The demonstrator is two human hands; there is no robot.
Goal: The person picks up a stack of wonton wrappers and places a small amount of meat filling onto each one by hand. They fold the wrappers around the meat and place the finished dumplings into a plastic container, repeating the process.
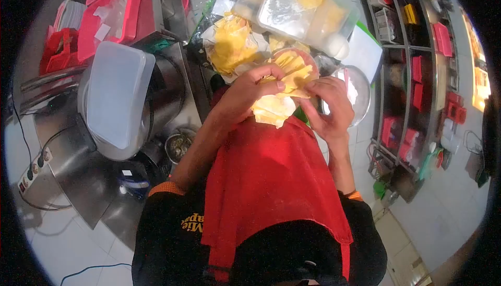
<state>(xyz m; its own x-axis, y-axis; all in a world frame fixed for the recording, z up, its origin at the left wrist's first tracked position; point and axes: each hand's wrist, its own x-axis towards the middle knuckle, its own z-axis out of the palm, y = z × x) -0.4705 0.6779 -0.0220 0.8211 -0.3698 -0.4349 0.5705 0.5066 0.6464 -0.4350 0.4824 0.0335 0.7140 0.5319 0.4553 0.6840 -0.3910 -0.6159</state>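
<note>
- The left hand (245, 95) had its fingers closed on the yellow wrappers (284, 85).
- The right hand (329, 106) pinched the same stack, above a red apron (271, 181).

Bench, left side: steel pot (156, 98) topped by a translucent white lid (117, 95), red plastic crate (112, 12) behind it, power strip (34, 168) at the bench edge; right side: wire shelving (412, 77) stocked with red and white boxes.

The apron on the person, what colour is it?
The apron is red, worn over a black shirt with orange sleeve trim; the head view shows it.
</note>
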